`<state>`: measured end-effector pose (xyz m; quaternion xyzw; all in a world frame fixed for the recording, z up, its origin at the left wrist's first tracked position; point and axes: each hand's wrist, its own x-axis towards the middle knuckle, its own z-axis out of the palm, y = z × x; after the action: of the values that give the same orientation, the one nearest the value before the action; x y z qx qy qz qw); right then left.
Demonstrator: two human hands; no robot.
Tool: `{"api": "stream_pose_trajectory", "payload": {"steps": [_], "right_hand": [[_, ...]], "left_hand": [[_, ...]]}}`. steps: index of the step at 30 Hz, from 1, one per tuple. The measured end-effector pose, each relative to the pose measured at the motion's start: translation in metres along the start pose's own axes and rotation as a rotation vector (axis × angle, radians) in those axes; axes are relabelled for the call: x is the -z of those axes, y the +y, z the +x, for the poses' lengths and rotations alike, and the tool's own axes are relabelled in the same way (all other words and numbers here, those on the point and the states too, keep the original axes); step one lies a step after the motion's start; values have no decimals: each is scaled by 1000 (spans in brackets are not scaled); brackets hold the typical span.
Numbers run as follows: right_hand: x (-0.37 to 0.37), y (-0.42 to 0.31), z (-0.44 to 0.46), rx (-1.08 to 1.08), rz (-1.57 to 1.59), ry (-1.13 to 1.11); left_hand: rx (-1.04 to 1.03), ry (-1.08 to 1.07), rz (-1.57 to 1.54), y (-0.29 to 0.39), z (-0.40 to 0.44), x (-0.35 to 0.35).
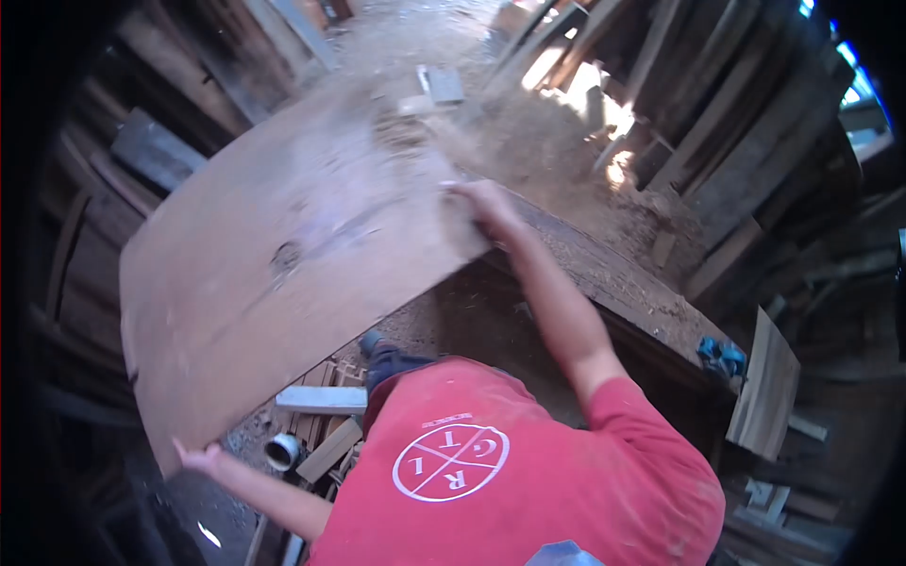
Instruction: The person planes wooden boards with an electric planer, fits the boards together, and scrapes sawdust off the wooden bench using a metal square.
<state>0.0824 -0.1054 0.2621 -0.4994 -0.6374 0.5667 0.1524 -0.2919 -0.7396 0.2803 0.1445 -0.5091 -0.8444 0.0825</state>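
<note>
A large, thin wooden sheet (217, 255), probably plywood, spans the left and middle of the head view, tilted and smeared by motion. My left hand (198, 459) holds its near left edge, thumb raised and the other fingers partly hidden. At the right end of the sheet, my right hand (486, 203) grips the edge, its fingers blurred. A dark knot-like mark (286, 255) shows on the sheet's face. Beneath and beyond its right end runs a dusty wooden bench (604, 259).
A blue tool (722, 357) sits at the bench's right end beside an upright board (764, 387). Below the sheet lie a pale wood piece (321, 400) and a white pipe-like cylinder (281, 451). Planks (746, 123) lean at both sides. A grey block (444, 85) lies far off amid sawdust.
</note>
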Motion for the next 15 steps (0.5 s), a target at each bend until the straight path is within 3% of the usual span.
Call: {"api": "stream_pose_trajectory", "payload": {"steps": [2,4,6,8,10,13,15], "right_hand": [[-87,20,73,-40,-105,-69],[-159,11,91,-51,-224,-135],[-230,12,103,-87,-233,-221],[-297,32,130,-145,-242,-363],[-344,32,139,-227,-298,-470],[-403,32,153,-322,-344,-575],[-430,21,170,-351,-353,-648]], "left_hand": [[-243,104,6,11,34,29],[-327,151,10,29,67,51],[-315,146,30,51,119,88],[-322,334,119,71,158,106],[-262,454,102,86,183,109],[-157,450,24,113,286,174],[-117,500,7,127,314,177]]}}
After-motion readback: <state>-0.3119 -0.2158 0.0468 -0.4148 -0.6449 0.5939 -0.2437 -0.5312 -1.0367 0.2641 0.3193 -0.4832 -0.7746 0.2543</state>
